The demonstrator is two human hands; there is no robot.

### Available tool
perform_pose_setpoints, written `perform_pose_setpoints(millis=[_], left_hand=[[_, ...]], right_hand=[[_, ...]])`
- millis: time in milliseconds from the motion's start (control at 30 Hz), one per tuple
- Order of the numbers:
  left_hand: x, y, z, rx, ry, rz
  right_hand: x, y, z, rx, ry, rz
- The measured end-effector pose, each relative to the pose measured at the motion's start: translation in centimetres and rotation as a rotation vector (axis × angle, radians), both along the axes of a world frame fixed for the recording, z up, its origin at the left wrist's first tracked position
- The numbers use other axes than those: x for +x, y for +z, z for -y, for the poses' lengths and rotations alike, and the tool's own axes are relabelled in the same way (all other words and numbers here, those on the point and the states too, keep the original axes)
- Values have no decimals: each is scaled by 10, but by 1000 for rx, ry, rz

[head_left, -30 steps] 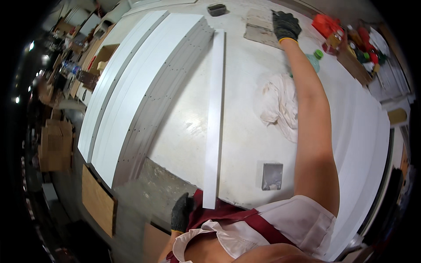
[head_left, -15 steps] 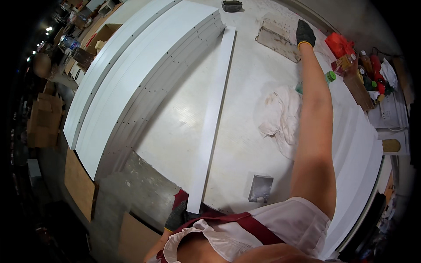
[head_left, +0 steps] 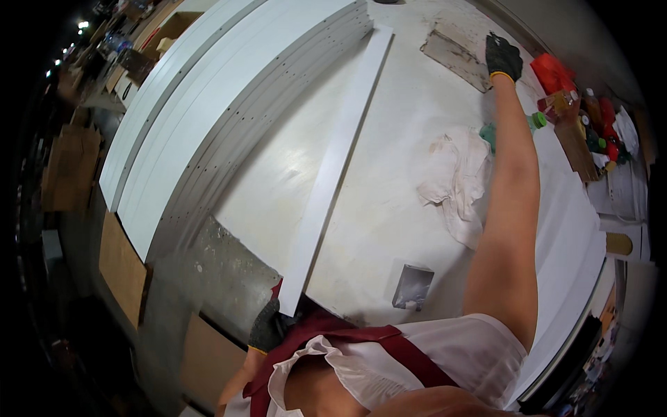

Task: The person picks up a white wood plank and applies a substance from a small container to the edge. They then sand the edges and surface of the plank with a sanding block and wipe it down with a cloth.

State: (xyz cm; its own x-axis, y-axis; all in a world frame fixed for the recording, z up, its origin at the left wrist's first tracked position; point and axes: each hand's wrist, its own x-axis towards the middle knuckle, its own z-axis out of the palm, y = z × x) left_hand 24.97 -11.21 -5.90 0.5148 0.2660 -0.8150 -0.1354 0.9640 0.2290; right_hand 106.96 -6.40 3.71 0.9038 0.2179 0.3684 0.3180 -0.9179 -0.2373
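A long white panel strip [head_left: 339, 167] lies slantwise on the white work surface [head_left: 396, 181]. My left hand [head_left: 265, 326], in a dark glove with a yellow cuff, is closed at its near end, the fingers partly hidden there. My right arm stretches far across the surface. At its end my right hand [head_left: 504, 57], gloved alike, is curled closed; whatever it may hold is too small to make out. Just left of that hand lies a flat, stained board [head_left: 456, 59]. A crumpled whitish cloth [head_left: 455, 177] rests beside my forearm.
A stack of white panels [head_left: 208, 90] with small holes along its edges fills the left side. Close to me sits a small grey rectangular box [head_left: 413, 287]. Bottles and a red bag [head_left: 552, 73] crowd the far right. Cardboard boxes [head_left: 71, 167] stand at far left.
The view has shifted a little. The strip's near end has moved slightly left together with my left hand. My right hand's fingers look more curled, near the stained board.
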Motion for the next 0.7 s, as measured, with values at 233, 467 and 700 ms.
perform_pose_setpoints(millis=[233,467,700], left_hand=[[-14,-12,-4,69,112,-38],[-12,-12,-1,54,170,-21],[-5,0,3,46,293,-37]], right_hand=[[15,-28,5,-159,135,32],[38,-46,-3,-69,97,149],[-86,-36,0,332,588,164]])
